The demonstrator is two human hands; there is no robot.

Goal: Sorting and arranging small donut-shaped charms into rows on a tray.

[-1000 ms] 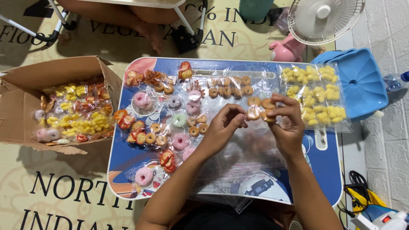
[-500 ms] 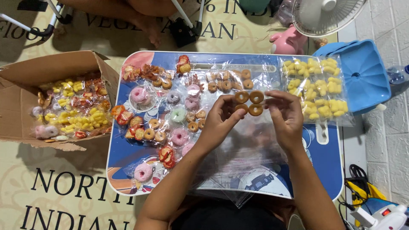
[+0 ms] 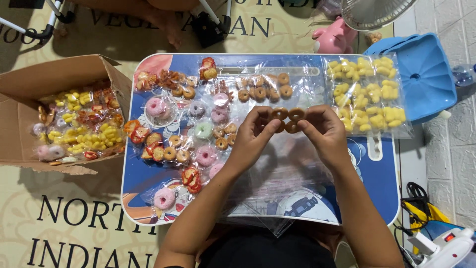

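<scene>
Head view, looking down on my small blue lap table. My left hand and my right hand meet above the middle of the table, fingers curled nearly closed, thumbs and forefingers pinching a cluster of small brown ring-shaped doughnut miniatures inside a clear plastic bag. The bag hangs from my fingertips and spreads flat over the table toward my body.

Change from a second ago: the brown rings were then held further right and looser, near the transparent packet of yellow puffed pieces; half a second ago they sat as a loose group between my thumbs. Now they are drawn into a tight, square group at the bag's top edge, and both hands have closed in to touch it. I judge the rings to be gathered and squared up within the bag, so the grip now governs how they lie.

Surroundings: pink, green and lilac doughnut miniatures in clear wraps lie left of my hands; an open brown cardboard box of mixed pieces stands beside the table.
</scene>
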